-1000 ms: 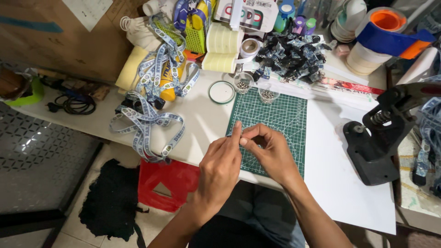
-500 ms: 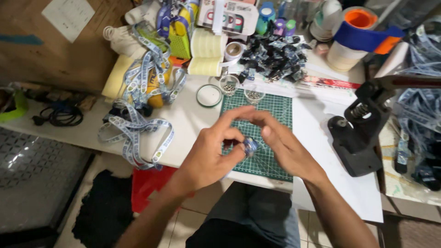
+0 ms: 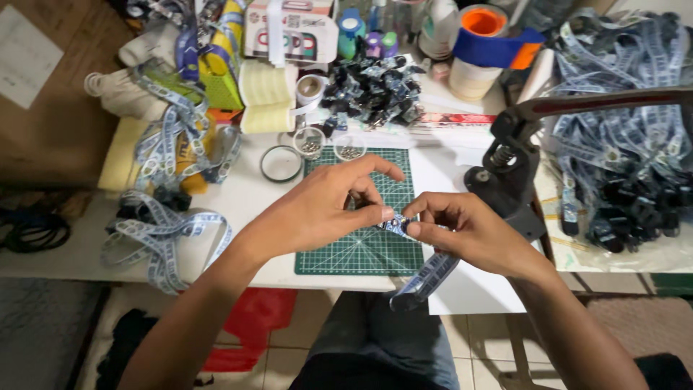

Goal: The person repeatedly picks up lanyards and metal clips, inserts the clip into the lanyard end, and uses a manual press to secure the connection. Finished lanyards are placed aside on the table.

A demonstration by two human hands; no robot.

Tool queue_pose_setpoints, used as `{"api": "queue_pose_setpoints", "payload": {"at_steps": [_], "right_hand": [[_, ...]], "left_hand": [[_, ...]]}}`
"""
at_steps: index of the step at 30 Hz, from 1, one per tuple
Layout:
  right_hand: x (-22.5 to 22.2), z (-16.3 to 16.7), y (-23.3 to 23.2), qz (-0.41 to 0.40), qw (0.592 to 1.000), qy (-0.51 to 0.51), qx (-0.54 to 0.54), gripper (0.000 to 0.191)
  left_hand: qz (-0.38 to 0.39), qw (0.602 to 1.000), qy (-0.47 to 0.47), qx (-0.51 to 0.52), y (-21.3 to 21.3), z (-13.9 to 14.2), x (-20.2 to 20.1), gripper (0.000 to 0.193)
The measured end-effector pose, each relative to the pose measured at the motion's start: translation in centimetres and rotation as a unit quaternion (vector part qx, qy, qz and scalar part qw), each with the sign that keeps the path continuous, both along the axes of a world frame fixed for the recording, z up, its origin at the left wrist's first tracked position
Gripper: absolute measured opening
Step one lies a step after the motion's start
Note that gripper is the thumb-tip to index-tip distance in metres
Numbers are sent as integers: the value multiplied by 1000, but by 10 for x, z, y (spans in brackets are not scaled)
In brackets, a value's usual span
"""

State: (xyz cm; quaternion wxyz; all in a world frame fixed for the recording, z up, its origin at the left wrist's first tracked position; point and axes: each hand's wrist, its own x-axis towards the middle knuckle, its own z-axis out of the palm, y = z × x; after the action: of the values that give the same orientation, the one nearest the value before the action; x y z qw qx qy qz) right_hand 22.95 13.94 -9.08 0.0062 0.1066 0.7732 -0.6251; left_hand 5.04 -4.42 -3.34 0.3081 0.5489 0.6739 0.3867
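Over the green cutting mat [image 3: 361, 253] on my desk [image 3: 245, 198], my left hand [image 3: 317, 209] and right hand [image 3: 465, 231] meet, both pinching one patterned blue lanyard strap [image 3: 426, 278] whose loose end hangs past the desk edge; a black hand press [image 3: 509, 177] stands just right.

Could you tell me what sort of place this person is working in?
Probably a small craft workbench for assembling lanyards: a green cutting mat, a hand press, heaps of printed strap and black clips; both hands hold a strap piece.
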Motion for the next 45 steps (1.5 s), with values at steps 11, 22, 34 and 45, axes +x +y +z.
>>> {"api": "queue_pose_setpoints", "payload": {"at_steps": [11, 22, 34, 45], "right_hand": [[1, -31, -1, -88, 990, 77, -81, 19], [-13, -51, -24, -270, 757, 279, 526, 19], [-6, -45, -18, -201, 909, 189, 312, 25], [92, -66, 78, -432, 844, 276, 159, 15]], "left_hand": [[32, 907, -406, 104, 48, -86, -3, 41], [291, 837, -401, 233, 50, -154, 80, 38], [254, 925, -238, 154, 47, -144, 56, 27], [181, 969, 55, 156, 105, -93, -36, 23]]}}
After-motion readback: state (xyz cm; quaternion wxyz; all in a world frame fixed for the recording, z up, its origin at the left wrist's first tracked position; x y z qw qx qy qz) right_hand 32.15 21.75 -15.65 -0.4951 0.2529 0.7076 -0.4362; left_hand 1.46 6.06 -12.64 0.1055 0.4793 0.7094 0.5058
